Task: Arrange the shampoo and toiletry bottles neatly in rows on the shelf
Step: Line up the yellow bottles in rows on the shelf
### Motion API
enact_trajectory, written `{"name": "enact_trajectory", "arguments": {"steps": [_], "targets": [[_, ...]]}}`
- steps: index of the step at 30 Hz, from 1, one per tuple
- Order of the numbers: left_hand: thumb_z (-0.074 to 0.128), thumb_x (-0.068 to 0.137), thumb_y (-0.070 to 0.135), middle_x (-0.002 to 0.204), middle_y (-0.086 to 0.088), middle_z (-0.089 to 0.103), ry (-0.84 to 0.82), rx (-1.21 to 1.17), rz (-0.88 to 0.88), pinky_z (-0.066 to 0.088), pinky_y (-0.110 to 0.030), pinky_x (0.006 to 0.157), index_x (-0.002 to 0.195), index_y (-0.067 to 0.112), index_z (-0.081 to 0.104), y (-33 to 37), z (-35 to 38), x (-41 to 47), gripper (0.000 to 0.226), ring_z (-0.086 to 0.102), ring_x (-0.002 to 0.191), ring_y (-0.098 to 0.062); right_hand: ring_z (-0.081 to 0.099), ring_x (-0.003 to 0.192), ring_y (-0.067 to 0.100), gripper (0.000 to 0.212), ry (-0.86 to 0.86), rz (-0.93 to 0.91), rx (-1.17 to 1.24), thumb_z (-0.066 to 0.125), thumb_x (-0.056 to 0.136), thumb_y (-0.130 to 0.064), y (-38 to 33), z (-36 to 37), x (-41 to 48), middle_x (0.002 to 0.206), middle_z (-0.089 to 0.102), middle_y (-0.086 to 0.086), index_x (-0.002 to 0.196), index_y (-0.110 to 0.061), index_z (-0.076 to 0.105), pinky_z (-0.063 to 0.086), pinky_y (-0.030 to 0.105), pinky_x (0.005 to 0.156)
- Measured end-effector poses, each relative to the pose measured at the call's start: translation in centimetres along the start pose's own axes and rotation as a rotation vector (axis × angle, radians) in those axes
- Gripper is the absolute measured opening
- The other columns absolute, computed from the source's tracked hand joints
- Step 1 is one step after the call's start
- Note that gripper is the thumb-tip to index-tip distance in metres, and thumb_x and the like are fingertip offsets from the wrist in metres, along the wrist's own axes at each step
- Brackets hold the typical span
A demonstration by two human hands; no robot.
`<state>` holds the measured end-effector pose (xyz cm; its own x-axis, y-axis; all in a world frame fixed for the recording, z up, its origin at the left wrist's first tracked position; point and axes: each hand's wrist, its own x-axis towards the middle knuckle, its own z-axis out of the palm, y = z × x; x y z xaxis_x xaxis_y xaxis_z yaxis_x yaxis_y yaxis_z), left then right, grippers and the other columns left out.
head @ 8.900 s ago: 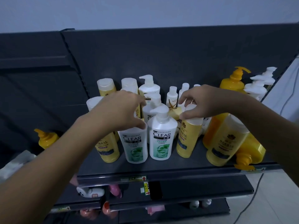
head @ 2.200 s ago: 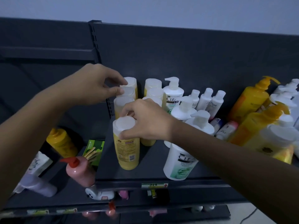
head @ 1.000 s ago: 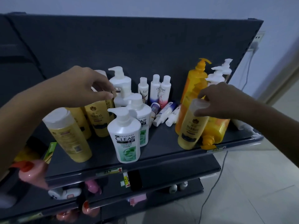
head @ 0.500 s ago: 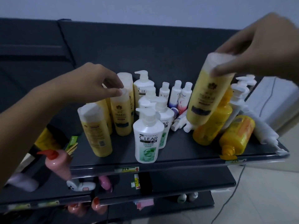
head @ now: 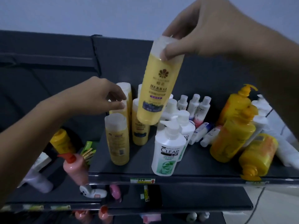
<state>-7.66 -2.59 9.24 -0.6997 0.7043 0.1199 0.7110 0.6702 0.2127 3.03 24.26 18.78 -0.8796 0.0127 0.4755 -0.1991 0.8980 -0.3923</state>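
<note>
My right hand (head: 208, 28) grips the white cap of a yellow herbal shampoo bottle (head: 157, 91) and holds it in the air above the dark shelf (head: 194, 167), over the left group of bottles. My left hand (head: 98, 97) pinches the cap of a yellow bottle (head: 127, 102) standing in a cluster of like yellow bottles (head: 118, 139) at the shelf's left. Two white CLEAR pump bottles (head: 168, 152) stand at the front centre. Small white bottles (head: 194, 105) stand at the back, and some lie flat beside them.
Large orange-yellow pump bottles (head: 233, 136) crowd the right end; one lies on its side (head: 257, 157) at the front edge beside white pump bottles (head: 262, 110). A pink bottle (head: 76, 167) and other items sit on the lower left shelf. More shelves lie below.
My right hand has carried the yellow herbal bottle leftward from the right side to above the left cluster. My left hand has stayed on the yellow bottle's cap.
</note>
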Motion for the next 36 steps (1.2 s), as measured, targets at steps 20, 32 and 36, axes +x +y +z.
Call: {"name": "enact_trajectory", "arguments": {"steps": [20, 32, 36], "targets": [[0.050, 0.082, 0.080, 0.107, 0.003, 0.060, -0.147, 0.224, -0.195, 0.057, -0.041, 0.079, 0.113, 0.042, 0.067, 1.1, 3.9, -0.3, 0.052, 0.061, 0.096, -0.023, 0.068, 0.081, 0.007, 0.052, -0.369, 0.112, -0.110, 0.088, 0.054, -0.043, 1.3, 15.0, -3.0, 0.082, 0.069, -0.014, 0.103, -0.027, 0.080, 0.062, 0.034, 0.069], [0.041, 0.078, 0.087, 0.120, 0.012, 0.063, -0.166, 0.444, -0.171, 0.056, -0.037, 0.074, 0.128, 0.052, 0.056, 1.5, 3.0, 0.8, 0.063, 0.064, 0.102, -0.018, 0.067, 0.095, 0.009, 0.062, -0.509, 0.133, -0.013, 0.089, 0.068, -0.047, 3.1, 13.9, -2.7, 0.103, 0.070, -0.005, 0.122, -0.024, 0.070, 0.058, 0.033, 0.085], [0.048, 0.085, 0.076, 0.109, 0.019, 0.065, -0.008, 0.426, -0.072, 0.052, -0.033, 0.068, 0.121, 0.047, 0.060, 3.9, 1.4, 1.7, 0.048, 0.063, 0.091, -0.012, 0.070, 0.091, 0.003, 0.052, -0.407, 0.136, 0.004, 0.086, 0.074, -0.047, 4.9, 8.9, -2.8, 0.101, 0.074, -0.008, 0.119, -0.026, 0.073, 0.058, 0.026, 0.088]]}}
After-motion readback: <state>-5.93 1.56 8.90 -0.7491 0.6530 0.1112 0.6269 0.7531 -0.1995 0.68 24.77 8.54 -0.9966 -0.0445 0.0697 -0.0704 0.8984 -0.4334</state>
